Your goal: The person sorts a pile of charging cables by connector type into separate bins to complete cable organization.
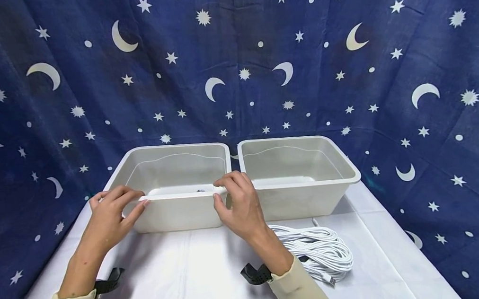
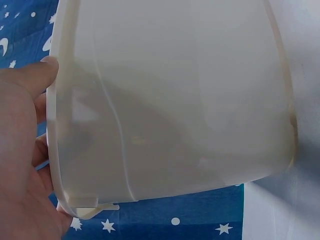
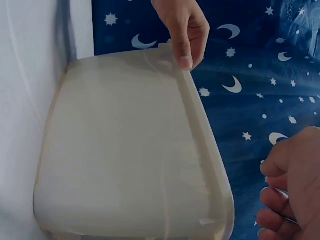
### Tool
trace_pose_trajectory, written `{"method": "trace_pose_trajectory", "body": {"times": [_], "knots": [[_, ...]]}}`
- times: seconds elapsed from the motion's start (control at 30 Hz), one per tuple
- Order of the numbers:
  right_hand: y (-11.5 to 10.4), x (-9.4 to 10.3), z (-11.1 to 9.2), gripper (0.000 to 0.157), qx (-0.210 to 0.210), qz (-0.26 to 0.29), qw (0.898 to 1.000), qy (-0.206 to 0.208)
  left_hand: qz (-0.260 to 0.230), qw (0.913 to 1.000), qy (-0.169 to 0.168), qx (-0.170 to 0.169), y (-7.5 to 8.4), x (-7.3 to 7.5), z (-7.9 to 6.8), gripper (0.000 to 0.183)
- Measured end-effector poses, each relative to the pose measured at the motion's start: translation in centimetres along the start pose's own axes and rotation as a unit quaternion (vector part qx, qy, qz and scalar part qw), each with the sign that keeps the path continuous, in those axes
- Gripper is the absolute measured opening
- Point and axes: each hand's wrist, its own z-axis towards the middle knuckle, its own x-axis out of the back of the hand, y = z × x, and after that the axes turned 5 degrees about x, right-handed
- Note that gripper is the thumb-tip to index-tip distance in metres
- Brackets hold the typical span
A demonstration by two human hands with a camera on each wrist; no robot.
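Two off-white plastic bins stand side by side on the table. My left hand (image 1: 110, 215) holds the front rim of the left bin (image 1: 177, 214) near its left corner. In the left wrist view the thumb lies on the outer face of this bin (image 2: 175, 110), with the fingers behind the rim. My right hand (image 1: 240, 201) is at the front right corner of the same bin. The right wrist view shows that right hand (image 3: 295, 185) apart from the rim, its fingers loosely bent with nothing between them. A small dark item (image 1: 201, 191) lies inside the left bin, too small to identify.
The right bin (image 1: 300, 203) stands beside the left one, a narrow gap between them. A coiled white cable (image 1: 321, 251) lies in front of it, partly behind my right forearm. White cloth (image 1: 191, 277) covers the table; a blue curtain (image 1: 259, 86) with moons and stars surrounds it.
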Motion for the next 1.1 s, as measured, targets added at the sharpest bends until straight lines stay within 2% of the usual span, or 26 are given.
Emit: {"method": "trace_pose_trajectory", "body": {"times": [0.63, 0.93, 1.1], "knots": [[0.1, 2.1, -1.4, 0.021, 0.014, 0.022, 0.999, -0.043, 0.01, 0.9999, -0.007, 0.0, 0.4, -0.4, 0.1, 0.019], [1.0, 3.8, -2.8, 0.025, 0.018, 0.018, 0.997, -0.072, 0.011, 0.9999, -0.006, -0.006, 0.7, -0.3, 0.2, 0.021], [1.5, 5.0, -3.6, 0.027, 0.02, 0.013, 0.996, -0.087, -0.001, 0.9998, 0.003, -0.021, 1.1, -0.3, 0.4, 0.025]]}}
